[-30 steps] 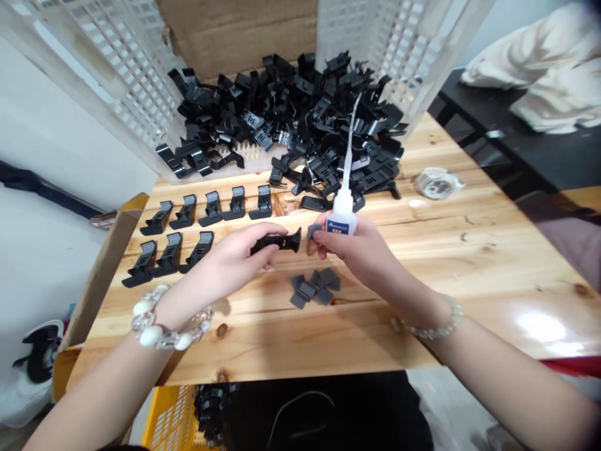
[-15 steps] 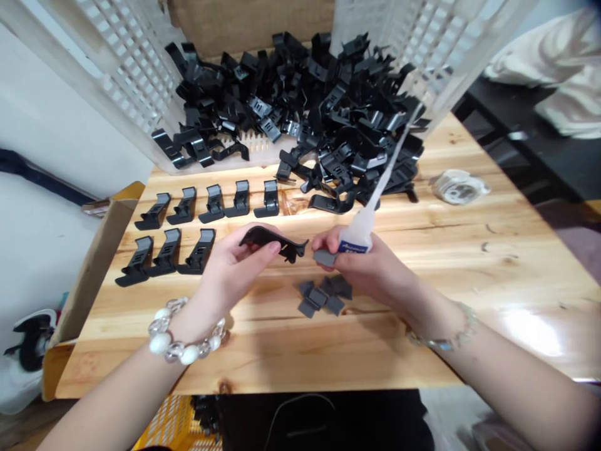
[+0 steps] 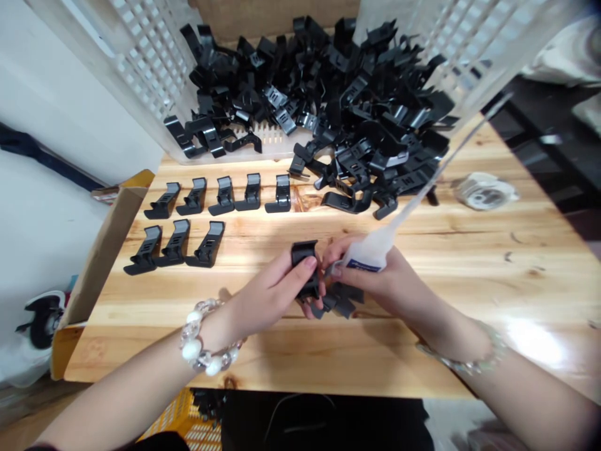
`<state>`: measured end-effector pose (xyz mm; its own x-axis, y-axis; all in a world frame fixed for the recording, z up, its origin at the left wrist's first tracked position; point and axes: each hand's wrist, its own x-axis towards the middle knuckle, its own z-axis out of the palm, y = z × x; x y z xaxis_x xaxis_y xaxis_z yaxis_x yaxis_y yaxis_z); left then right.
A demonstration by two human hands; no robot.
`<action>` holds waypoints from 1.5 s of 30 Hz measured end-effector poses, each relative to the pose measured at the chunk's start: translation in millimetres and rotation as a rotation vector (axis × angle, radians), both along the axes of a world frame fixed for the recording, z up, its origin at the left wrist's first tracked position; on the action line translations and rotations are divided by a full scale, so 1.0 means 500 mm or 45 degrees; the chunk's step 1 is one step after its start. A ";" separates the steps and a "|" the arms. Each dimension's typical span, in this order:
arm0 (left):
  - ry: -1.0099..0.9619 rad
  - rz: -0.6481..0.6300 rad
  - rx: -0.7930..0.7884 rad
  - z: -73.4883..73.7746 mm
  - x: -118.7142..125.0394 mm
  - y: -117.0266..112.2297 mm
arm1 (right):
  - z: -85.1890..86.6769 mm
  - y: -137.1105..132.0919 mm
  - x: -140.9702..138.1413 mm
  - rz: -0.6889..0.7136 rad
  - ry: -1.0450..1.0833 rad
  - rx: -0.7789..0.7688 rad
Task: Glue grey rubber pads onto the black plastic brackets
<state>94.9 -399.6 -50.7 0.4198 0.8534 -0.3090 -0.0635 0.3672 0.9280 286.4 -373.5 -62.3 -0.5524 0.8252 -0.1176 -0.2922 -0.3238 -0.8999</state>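
Observation:
My left hand (image 3: pixel 282 285) is closed around a black plastic clip (image 3: pixel 304 252), thumb pressed on its face. Close beside it, my right hand (image 3: pixel 382 275) grips a white glue bottle (image 3: pixel 373 247) with a blue label and a long thin nozzle slanting up to the right. Between its thumb and fingertips is also a small grey pad (image 3: pixel 334 269), partly hidden. Below both hands lies a little pile of grey pads (image 3: pixel 345 305), half covered by my fingers. Two rows of black clips with grey faces (image 3: pixel 176 242) stand on the table to the left.
A white plastic crate (image 3: pixel 154 75) at the back lies open toward me, with a heap of black clips (image 3: pixel 328 81) spilling onto the wooden table (image 3: pixel 263 357). A clear tape roll (image 3: pixel 486 191) sits at the right. A cardboard box (image 3: pixel 89 269) stands past the left edge.
My left hand has moved right and turned the black clip upright, close to my right hand. The bottle leans further right. The whole view has shifted slightly.

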 end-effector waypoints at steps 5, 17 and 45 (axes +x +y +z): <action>-0.048 -0.094 -0.161 -0.003 0.003 0.000 | 0.007 -0.003 0.000 -0.042 -0.152 0.052; 0.030 -0.164 -0.128 -0.004 0.001 0.003 | 0.009 -0.006 -0.003 -0.102 -0.467 0.292; 0.162 0.011 0.051 -0.028 0.009 -0.002 | 0.010 -0.002 -0.007 -0.035 -0.421 -0.019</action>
